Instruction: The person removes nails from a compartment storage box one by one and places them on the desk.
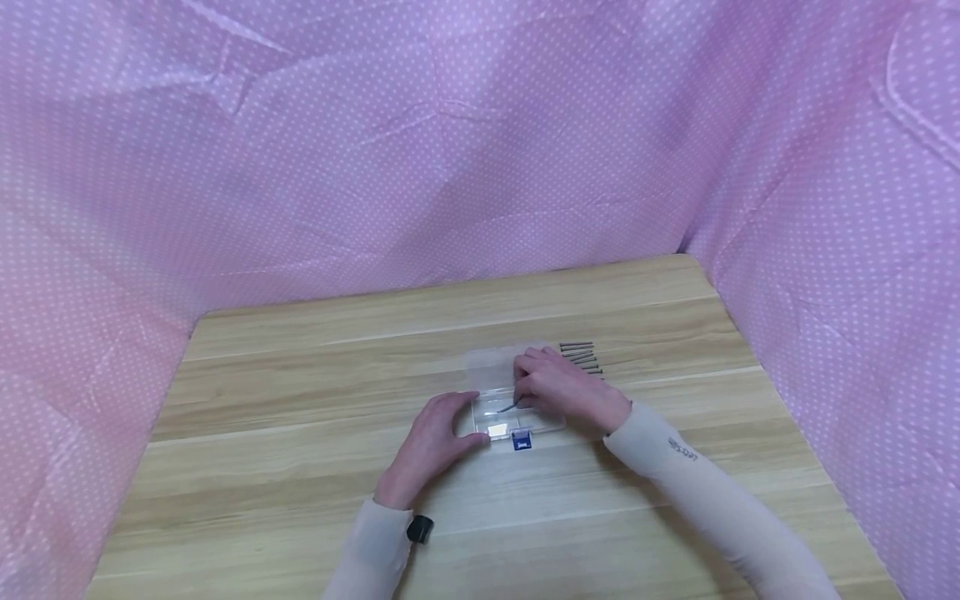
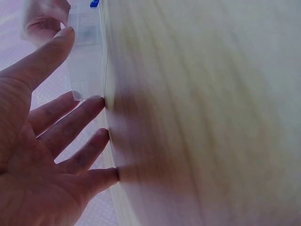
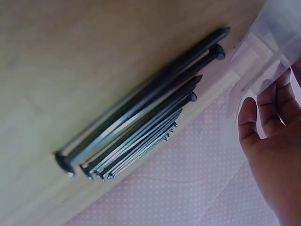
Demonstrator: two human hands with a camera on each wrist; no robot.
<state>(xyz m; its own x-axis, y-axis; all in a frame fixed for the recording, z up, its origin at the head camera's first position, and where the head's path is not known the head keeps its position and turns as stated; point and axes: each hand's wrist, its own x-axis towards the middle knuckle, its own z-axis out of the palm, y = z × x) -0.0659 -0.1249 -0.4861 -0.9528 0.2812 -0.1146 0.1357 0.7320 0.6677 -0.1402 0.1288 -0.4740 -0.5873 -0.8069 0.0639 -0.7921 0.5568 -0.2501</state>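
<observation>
Nails [image 1: 581, 357] lie in a neat row on the wooden table [image 1: 300, 400], just right of the clear plastic box [image 1: 510, 400]. Over the box, the right hand [image 1: 562, 392] pinches one nail [image 1: 510, 407]; the left hand [image 1: 435, 442] rests spread against the box's left side. The light box could skid if that hand eases, and the row might roll if knocked. The right sleeve [image 1: 682, 454] carries small lettering I can't read; the blue label [image 1: 521, 441] is illegible too.

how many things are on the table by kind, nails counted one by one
clear plastic box: 1
loose nails in the row beside the box: about 8 in the right wrist view, the thinnest hard to separate
nail pinched in the right hand over the box: 1
total: about 10
</observation>
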